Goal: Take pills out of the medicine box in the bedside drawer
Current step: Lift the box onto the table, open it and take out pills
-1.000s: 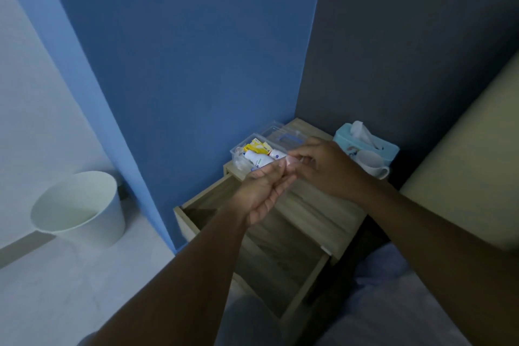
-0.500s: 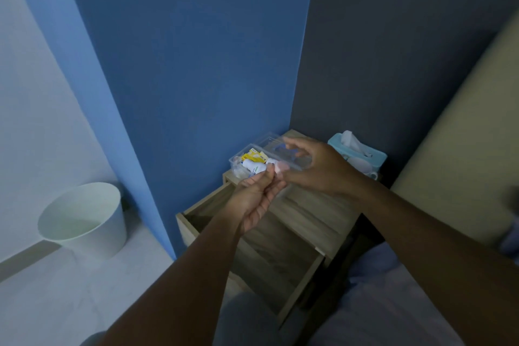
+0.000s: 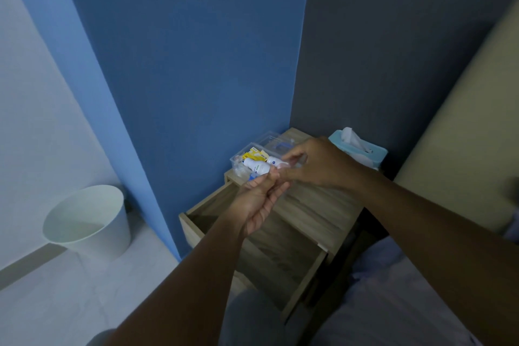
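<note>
Roughly, setting: a dim bedroom corner, matte blue wall meeting a dark grey one.
Nightstand worktop (image 3: 317, 205): pale wood-grain laminate, rectangular, flat.
Drawer (image 3: 269, 255): pulled open below the worktop, a boxy wooden tray with bare boards inside.
Medicine box (image 3: 250, 159): clear hard plastic, rectangular, stood at the worktop's back left corner against the blue wall, its transparent lid lying just behind it.
Box contents: a smooth white bottle (image 3: 257, 167) lying on its side, yellow packets (image 3: 252, 155), crinkled clear wrappers.
Left hand (image 3: 259, 199): raised over the drawer, palm turned up, fingers (image 3: 276, 187) curled around a small pale item that was too small and blurred to name.
Right hand (image 3: 314, 164): over the worktop just beside the box, fingers pinched on the same small item where the two hands met.
Tissue box (image 3: 362, 153): light blue, soft white tissue rising from its slot, at the worktop's far right.
Bin (image 3: 90, 222): round, smooth white plastic, tapered, on the pale floor well left of the nightstand.
</note>
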Motion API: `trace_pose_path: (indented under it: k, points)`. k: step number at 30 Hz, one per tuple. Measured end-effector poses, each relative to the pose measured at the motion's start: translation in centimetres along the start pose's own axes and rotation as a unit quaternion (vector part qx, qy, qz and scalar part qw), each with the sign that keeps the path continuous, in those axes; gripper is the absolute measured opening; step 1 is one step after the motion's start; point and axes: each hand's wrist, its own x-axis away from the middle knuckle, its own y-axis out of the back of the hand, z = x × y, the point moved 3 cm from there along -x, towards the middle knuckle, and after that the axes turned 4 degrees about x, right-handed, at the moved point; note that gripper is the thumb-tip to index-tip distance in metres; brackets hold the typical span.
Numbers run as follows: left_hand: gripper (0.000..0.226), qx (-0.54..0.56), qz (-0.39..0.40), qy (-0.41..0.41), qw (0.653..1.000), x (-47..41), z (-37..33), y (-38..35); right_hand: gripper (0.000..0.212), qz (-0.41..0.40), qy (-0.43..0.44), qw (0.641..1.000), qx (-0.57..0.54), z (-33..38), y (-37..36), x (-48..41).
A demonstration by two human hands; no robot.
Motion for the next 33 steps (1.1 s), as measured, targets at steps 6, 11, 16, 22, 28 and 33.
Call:
trace_pose_path:
  k: [6, 11, 16, 22, 28, 33]
  points:
    - [0.036, 0.006, 0.017, 0.003, 1.000, -0.3, 0.1, 0.2, 0.025, -0.001, 0.103, 0.994, -0.038, 0.1, -0.5, 0.2]
    - [0.028, 0.019, -0.008, 0.010, 1.000, -0.7, 0.4, 1.0, 0.044, -0.040, 0.122, 0.989, -0.073, -0.7, -0.7, 0.4]
    - [0.029, 0.024, -0.013, 0.034, 0.999, -0.4, 1.3, 2.4, 0.042, -0.060, 0.089, 0.991, -0.085, -1.7, -0.6, 0.7]
    - [0.029, 0.004, 0.000, 0.043, 0.999, -0.8, 1.9, 2.5, 0.022, -0.089, 0.003, 0.981, -0.172, -3.7, -2.7, 1.6]
    - [0.030, -0.175, 0.001, 0.013, 0.985, -2.5, 3.4, 3.2, 0.022, -0.146, -0.082, 0.961, -0.222, -7.1, -5.1, 3.6]
    - [0.037, -0.249, 0.000, -0.016, 0.968, -4.6, 5.5, 3.4, 0.023, -0.170, -0.122, 0.958, -0.197, -11.7, -8.1, 5.4]
